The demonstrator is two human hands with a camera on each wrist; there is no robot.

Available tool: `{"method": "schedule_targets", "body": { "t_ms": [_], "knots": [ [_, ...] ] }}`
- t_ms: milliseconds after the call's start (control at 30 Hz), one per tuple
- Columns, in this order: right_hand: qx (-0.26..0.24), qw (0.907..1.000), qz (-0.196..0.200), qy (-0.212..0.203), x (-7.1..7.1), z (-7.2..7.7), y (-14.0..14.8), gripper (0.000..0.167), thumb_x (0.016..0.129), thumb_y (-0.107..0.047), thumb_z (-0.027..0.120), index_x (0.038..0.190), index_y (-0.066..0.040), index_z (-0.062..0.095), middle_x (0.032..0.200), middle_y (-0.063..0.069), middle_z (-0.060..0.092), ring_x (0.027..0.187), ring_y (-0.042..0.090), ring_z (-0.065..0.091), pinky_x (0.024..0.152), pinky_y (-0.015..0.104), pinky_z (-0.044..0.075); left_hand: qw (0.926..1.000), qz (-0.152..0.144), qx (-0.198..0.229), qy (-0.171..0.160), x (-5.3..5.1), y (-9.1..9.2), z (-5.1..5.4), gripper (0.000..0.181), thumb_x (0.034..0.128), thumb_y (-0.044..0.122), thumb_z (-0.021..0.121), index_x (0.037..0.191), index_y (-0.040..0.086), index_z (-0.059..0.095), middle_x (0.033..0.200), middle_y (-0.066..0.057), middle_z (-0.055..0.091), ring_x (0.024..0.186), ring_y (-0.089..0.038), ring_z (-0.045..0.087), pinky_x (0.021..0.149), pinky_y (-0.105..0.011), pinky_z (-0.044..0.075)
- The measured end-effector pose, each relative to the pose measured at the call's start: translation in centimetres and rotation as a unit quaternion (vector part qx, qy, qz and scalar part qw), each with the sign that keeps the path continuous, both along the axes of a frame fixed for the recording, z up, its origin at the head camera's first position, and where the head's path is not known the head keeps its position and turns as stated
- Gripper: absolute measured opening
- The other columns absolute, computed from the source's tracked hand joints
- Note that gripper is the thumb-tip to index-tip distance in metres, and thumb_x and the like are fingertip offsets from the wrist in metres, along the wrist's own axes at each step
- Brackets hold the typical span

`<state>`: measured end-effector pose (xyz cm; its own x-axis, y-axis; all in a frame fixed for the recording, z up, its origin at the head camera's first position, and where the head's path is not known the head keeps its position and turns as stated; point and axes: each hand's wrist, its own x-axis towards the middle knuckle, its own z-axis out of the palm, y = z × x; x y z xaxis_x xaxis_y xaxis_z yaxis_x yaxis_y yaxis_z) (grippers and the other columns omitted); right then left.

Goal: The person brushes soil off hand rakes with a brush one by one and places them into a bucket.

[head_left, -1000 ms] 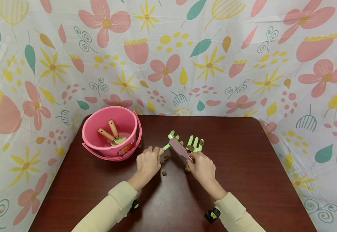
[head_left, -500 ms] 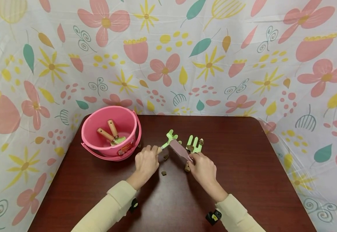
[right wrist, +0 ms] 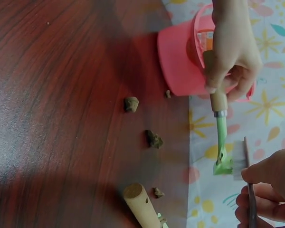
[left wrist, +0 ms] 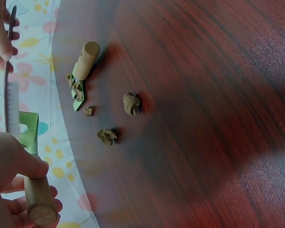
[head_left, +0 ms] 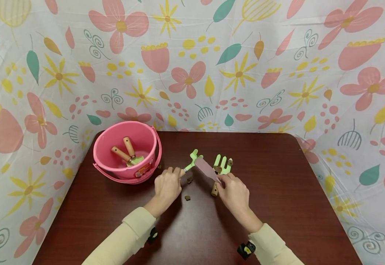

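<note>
My left hand (head_left: 167, 186) grips the wooden handle of a green hand rake (head_left: 192, 162), its head raised above the table. My right hand (head_left: 234, 194) pinches the handle of a mauve-backed brush (head_left: 205, 169). In the right wrist view, the brush's white bristles (right wrist: 238, 160) face the rake's green head (right wrist: 223, 165) and meet its edge. On the table just beyond my right hand lies a green garden fork (head_left: 223, 165) with brown crumbs on its tines; part of it is hidden. Brown clumps (left wrist: 131, 103) lie scattered on the table below the rake.
A pink bucket (head_left: 104, 156) stands at the back left, its handle folded down. Inside are two wooden-handled tools (head_left: 122, 154) with green heads. A flowered cloth (head_left: 192, 110) hangs behind the dark wooden table (head_left: 278, 176).
The brush has shifted slightly against the rake's head, and my right hand has moved a little to the right. My left hand stays nearly in place.
</note>
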<state>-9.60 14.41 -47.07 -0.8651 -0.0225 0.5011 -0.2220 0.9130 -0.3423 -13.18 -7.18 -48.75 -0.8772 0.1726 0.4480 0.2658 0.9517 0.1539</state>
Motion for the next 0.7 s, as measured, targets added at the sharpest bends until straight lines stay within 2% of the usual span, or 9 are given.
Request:
{"method": "schedule_targets", "body": {
  "t_ms": [200, 467, 700],
  "knots": [
    [0.003, 1.0, 0.004, 0.002, -0.31, 0.26, -0.49, 0.02, 0.07, -0.016, 0.075, 0.09, -0.016, 0.073, 0.079, -0.002, 0.065, 0.065, 0.023, 0.061, 0.046, 0.041, 0.045, 0.9997, -0.015, -0.01, -0.014, 0.37, 0.31, 0.16, 0.02, 0.068, 0.015, 0.073, 0.086, 0.014, 0.064, 0.065, -0.002, 0.052, 0.057, -0.02, 0.055, 0.042, -0.033, 0.042],
    [0.007, 0.9999, -0.005, -0.009, -0.48, 0.3, -0.82, 0.019, 0.07, -0.016, 0.076, 0.088, -0.014, 0.073, 0.077, -0.001, 0.065, 0.064, 0.023, 0.06, 0.045, 0.041, 0.044, 0.9989, -0.034, -0.019, 0.024, 0.62, 0.43, 0.65, 0.02, 0.0679, 0.017, 0.073, 0.086, 0.013, 0.064, 0.066, -0.002, 0.054, 0.056, -0.019, 0.054, 0.041, -0.032, 0.04],
    [0.002, 0.9999, -0.006, -0.014, -0.32, 0.46, -0.97, 0.018, 0.07, -0.015, 0.076, 0.088, -0.014, 0.073, 0.074, 0.0, 0.064, 0.059, 0.022, 0.059, 0.044, 0.04, 0.044, 0.9986, -0.029, -0.016, 0.041, 0.31, 0.46, 0.83, 0.02, 0.0681, 0.016, 0.073, 0.086, 0.015, 0.065, 0.066, 0.0, 0.053, 0.056, -0.019, 0.053, 0.041, -0.032, 0.04]
  ]
}}
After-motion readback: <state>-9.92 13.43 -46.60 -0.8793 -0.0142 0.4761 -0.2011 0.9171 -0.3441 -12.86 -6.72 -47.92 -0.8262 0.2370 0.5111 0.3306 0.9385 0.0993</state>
